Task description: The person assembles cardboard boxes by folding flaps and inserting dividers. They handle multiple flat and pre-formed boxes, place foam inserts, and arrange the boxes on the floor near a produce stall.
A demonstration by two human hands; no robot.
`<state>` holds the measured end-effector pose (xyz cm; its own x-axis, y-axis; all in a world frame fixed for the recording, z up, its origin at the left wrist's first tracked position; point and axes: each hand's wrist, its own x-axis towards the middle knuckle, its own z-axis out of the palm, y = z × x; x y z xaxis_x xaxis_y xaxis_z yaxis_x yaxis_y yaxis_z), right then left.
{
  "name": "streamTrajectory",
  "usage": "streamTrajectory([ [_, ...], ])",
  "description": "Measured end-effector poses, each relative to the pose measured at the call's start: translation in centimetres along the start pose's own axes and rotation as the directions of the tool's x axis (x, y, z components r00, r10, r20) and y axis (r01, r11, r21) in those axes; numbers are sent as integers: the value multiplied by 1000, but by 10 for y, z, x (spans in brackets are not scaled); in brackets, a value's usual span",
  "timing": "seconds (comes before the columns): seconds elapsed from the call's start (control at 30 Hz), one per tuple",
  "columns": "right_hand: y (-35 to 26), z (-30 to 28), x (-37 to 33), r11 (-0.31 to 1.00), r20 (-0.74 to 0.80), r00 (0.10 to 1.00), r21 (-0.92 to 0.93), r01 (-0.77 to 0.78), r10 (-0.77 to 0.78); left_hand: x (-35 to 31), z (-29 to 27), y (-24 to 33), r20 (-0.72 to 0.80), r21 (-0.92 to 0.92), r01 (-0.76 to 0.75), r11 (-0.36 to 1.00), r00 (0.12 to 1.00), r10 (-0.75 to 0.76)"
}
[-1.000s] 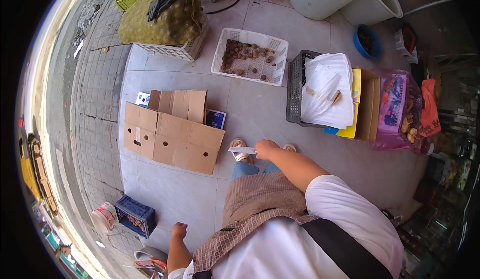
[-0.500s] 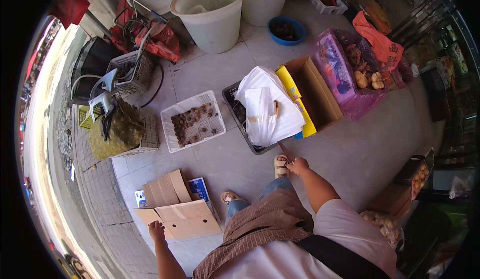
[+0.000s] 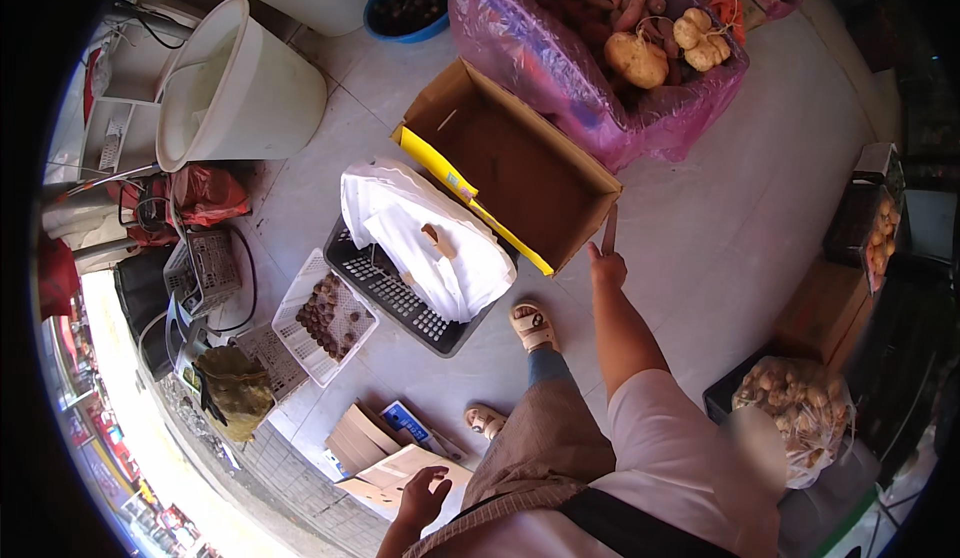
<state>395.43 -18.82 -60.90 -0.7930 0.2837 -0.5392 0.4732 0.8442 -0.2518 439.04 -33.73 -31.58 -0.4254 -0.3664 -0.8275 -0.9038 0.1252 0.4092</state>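
Observation:
My right hand (image 3: 607, 269) is closed round a knife (image 3: 611, 226). Its blade points away from me, beside the right corner of an empty brown cardboard box (image 3: 540, 143) with a yellow edge; I cannot tell whether they touch. My left hand (image 3: 425, 496) hangs over the flattened cardboard pieces (image 3: 372, 443), its fingers loosely bent and apart, with nothing visible in it. Left of the box, a white plastic bag (image 3: 415, 228) lies across a dark grey crate (image 3: 445, 336), covering most of its inside.
A white basket (image 3: 362, 346) holds small brown round things. Root vegetables fill a purple-lined crate (image 3: 640, 143) beyond the box. Large white tubs (image 3: 285, 108) and a blue basin (image 3: 425, 31) stand at the far left. To my right are a clear bag (image 3: 795, 408) of round produce and cartons (image 3: 825, 313).
My view has swung to the right. My right hand and the knife have moved from beside the dark crate to the cardboard box's right corner. My left hand remains low over the flattened cardboard.

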Motion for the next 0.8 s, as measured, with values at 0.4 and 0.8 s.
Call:
streamTrajectory([
  [0.4,11,69,50,956,-41,998,289,55,-45,19,-18,-61,-169,-337,369,866,881,-441],
  [0.8,188,-138,13,978,-191,971,121,170,-145,5,27,-73,-179,-204,8,979,983,-45],
])
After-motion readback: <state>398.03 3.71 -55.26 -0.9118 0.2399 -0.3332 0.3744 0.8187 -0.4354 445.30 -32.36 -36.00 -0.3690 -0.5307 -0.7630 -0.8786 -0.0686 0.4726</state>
